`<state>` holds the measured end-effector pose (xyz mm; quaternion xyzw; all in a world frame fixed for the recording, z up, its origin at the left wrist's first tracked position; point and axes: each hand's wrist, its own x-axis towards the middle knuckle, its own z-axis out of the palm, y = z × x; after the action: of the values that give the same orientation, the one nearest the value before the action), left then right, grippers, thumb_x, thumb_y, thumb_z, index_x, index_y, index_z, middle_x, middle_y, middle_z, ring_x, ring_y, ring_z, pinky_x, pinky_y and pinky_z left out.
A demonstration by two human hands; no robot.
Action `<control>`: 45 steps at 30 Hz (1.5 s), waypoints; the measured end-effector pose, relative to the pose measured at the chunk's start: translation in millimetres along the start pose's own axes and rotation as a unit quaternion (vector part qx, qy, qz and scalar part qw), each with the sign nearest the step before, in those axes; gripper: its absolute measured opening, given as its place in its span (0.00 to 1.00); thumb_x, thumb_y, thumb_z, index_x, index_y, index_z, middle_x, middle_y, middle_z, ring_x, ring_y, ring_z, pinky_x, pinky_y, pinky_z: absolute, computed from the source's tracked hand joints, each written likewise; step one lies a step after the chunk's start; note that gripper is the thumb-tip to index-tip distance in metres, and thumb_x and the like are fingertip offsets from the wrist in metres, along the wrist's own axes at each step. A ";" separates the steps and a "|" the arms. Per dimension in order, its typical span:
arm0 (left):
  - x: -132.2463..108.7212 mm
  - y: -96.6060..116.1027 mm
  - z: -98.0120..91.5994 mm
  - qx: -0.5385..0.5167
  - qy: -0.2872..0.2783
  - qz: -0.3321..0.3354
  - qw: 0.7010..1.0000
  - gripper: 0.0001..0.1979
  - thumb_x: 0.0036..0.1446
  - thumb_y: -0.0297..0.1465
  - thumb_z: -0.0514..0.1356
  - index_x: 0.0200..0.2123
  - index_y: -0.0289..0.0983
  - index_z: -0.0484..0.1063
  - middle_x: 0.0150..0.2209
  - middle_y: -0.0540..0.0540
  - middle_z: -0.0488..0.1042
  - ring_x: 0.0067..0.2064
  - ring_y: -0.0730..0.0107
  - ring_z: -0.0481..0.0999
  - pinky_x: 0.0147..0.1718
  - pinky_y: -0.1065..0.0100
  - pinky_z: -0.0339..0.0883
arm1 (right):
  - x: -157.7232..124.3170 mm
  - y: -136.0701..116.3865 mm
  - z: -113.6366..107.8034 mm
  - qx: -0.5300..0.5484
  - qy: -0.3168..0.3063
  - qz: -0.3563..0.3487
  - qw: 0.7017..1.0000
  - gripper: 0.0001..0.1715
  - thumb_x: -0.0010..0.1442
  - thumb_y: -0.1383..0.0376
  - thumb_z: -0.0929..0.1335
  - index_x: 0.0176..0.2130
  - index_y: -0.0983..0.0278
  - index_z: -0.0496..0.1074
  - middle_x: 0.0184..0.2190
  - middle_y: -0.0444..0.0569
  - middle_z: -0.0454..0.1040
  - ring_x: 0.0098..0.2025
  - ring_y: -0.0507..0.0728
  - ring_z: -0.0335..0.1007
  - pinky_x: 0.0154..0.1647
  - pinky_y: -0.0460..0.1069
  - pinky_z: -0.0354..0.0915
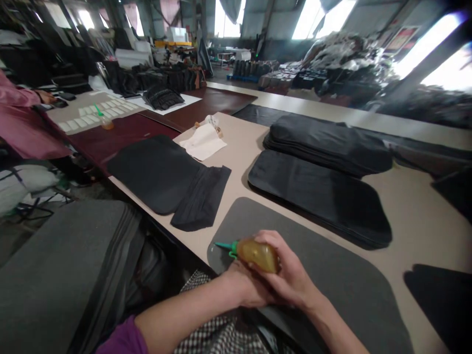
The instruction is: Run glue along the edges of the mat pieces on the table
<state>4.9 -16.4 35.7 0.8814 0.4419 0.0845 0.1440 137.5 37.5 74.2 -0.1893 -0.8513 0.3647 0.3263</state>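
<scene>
**Both hands on a small glue bottle, low over a grey pad**

A glue bottle (258, 254), amber and soft-sided, lies on its side in the right hand (295, 282). The fingers (273, 242) curl over its top and close around its belly. The left hand (243, 290) presses in just beneath; its own fingers are hidden, so I cannot tell how they sit. The green nozzle (224, 245) pokes out left of the fingers, over the edge of the grey pad (332, 290) that lies under both hands on the bench (416, 216).

The bottle looks light and squeezable, and likely slick wherever glue has run. The belly gives under pressure, so a gentle hold around the middle seems best, with the thin nozzle left free.

Beyond the fingers lies a black panel (320, 196), and behind it a stack of panels (328, 142). Ahead and to the left of the fingers, a black pad (155, 169) overlaps a folded dark cloth (202, 196), with white paper (203, 141) further off. Far to the left stands a second bottle (105, 121), near a person's pink sleeve (16, 97).
</scene>
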 end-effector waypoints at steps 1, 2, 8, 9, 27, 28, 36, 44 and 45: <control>0.1 -0.3 0.0 -0.006 0.004 0.003 1.000 0.31 0.71 0.49 0.44 0.70 0.39 0.55 0.70 0.44 0.59 0.68 0.53 0.60 0.66 0.56 0.56 | 1.3 1.3 -1.5 -0.002 0.002 -0.004 1.000 0.24 0.67 0.65 0.69 0.60 0.58 0.62 0.53 0.55 0.65 0.55 0.63 0.65 0.55 0.57 0.65; 0.4 -0.7 0.4 -0.013 0.011 0.008 1.000 0.33 0.70 0.51 0.44 0.69 0.40 0.56 0.70 0.44 0.60 0.68 0.53 0.60 0.66 0.55 0.56 | 2.5 2.8 -3.0 -0.005 0.003 -0.006 1.000 0.25 0.66 0.66 0.68 0.60 0.58 0.62 0.53 0.55 0.65 0.55 0.63 0.65 0.55 0.57 0.65; 0.5 -2.8 3.4 -0.020 0.072 -0.005 0.997 0.42 0.64 0.61 0.44 0.69 0.38 0.56 0.68 0.40 0.64 0.69 0.52 0.58 0.68 0.53 0.50 | 9.8 16.6 -11.0 -0.050 0.032 -0.017 0.998 0.26 0.65 0.67 0.68 0.60 0.58 0.62 0.54 0.55 0.65 0.56 0.64 0.65 0.56 0.57 0.65; 0.1 -3.1 3.7 -0.016 0.081 0.003 0.997 0.43 0.64 0.61 0.43 0.70 0.37 0.55 0.67 0.39 0.64 0.70 0.53 0.57 0.69 0.52 0.46 | 10.9 19.5 -12.2 -0.061 0.037 -0.019 0.997 0.26 0.65 0.67 0.68 0.61 0.58 0.61 0.54 0.55 0.65 0.56 0.64 0.65 0.56 0.58 0.65; -1.2 -1.3 -16.2 0.001 0.082 0.021 0.996 0.40 0.66 0.58 0.39 0.72 0.41 0.50 0.72 0.45 0.55 0.73 0.58 0.49 0.70 0.48 0.42 | 39.3 58.4 -24.0 -0.257 0.165 -0.003 0.952 0.26 0.65 0.67 0.69 0.60 0.58 0.60 0.55 0.56 0.66 0.54 0.64 0.68 0.51 0.57 0.69; -1.1 -1.5 -15.7 0.002 0.081 0.020 0.997 0.40 0.66 0.59 0.39 0.72 0.42 0.49 0.72 0.45 0.55 0.73 0.58 0.49 0.70 0.47 0.42 | 38.8 57.2 -25.4 -0.263 0.168 0.000 0.950 0.26 0.66 0.67 0.69 0.60 0.58 0.60 0.55 0.56 0.65 0.54 0.64 0.68 0.51 0.57 0.69; 0.4 -2.3 -11.5 0.020 0.078 0.022 0.996 0.40 0.66 0.59 0.40 0.72 0.41 0.51 0.73 0.43 0.54 0.73 0.58 0.49 0.70 0.46 0.43 | 17.1 42.1 -50.3 -0.294 0.163 0.026 0.942 0.25 0.66 0.65 0.68 0.60 0.58 0.60 0.53 0.55 0.66 0.51 0.64 0.70 0.50 0.55 0.70; 1.6 -5.1 -2.3 0.060 0.097 0.033 0.993 0.38 0.66 0.58 0.45 0.70 0.42 0.55 0.72 0.42 0.55 0.72 0.57 0.53 0.68 0.46 0.47 | -21.0 31.3 -76.0 -0.327 0.160 0.059 0.930 0.25 0.66 0.64 0.68 0.60 0.59 0.60 0.54 0.56 0.66 0.52 0.64 0.70 0.51 0.56 0.71; 2.1 -5.4 -1.6 0.065 0.097 0.034 0.993 0.38 0.66 0.58 0.45 0.70 0.42 0.56 0.72 0.42 0.55 0.72 0.57 0.54 0.68 0.45 0.48 | -26.6 29.4 -79.5 -0.330 0.160 0.063 0.928 0.25 0.66 0.64 0.68 0.60 0.59 0.60 0.54 0.56 0.66 0.52 0.64 0.70 0.51 0.56 0.71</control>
<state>1.6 -11.4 35.5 0.8911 0.4279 0.1454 0.0403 214.1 81.5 82.6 -0.3954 -0.8465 0.0480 0.3533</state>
